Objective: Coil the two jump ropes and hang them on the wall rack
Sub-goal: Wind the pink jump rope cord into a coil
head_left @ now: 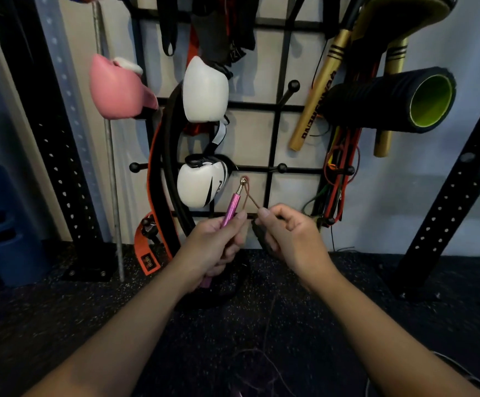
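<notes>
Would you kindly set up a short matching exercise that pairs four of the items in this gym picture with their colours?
Items:
1. jump rope handle in the left hand
2. boxing glove at the rack's upper left
3. inside of the foam roller
4. sticks hanging at the upper right

Colours:
A. lime green
B. gold
C. purple-pink metallic
D. pink

Pairs: 1-C, 2-D, 3-A, 4-B
</notes>
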Action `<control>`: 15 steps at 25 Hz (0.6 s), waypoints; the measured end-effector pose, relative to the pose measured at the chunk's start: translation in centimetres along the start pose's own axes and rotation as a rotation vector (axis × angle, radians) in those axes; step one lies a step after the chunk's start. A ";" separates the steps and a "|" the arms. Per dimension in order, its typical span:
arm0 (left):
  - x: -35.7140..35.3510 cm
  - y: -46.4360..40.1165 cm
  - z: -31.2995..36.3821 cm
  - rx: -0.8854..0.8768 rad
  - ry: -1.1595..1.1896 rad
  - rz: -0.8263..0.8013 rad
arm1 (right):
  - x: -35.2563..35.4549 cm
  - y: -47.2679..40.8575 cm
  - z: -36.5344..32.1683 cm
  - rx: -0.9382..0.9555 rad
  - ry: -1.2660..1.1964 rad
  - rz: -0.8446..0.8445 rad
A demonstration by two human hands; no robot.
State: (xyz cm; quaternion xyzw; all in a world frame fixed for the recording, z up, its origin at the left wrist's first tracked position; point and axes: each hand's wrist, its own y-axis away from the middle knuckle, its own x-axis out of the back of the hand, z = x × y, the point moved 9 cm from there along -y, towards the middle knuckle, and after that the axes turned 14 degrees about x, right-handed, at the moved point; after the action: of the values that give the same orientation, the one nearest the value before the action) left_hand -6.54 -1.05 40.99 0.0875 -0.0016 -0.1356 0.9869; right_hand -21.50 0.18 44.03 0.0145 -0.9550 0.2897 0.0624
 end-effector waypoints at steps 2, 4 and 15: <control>0.0 0.1 0.7 -0.026 0.041 0.005 | -1.2 0.1 0.2 -0.025 -0.077 -0.031; 0.0 0.5 1.6 -0.055 0.105 -0.017 | -1.8 0.0 0.0 -0.044 -0.078 -0.026; 1.7 2.2 4.7 -0.276 0.191 0.017 | -7.1 4.2 0.9 -0.218 0.163 -0.742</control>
State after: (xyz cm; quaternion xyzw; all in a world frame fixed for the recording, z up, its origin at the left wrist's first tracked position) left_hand -4.46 -0.19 45.96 -0.0366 0.1103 -0.1174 0.9863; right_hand -14.83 3.07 40.06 0.3290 -0.9019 0.1445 0.2397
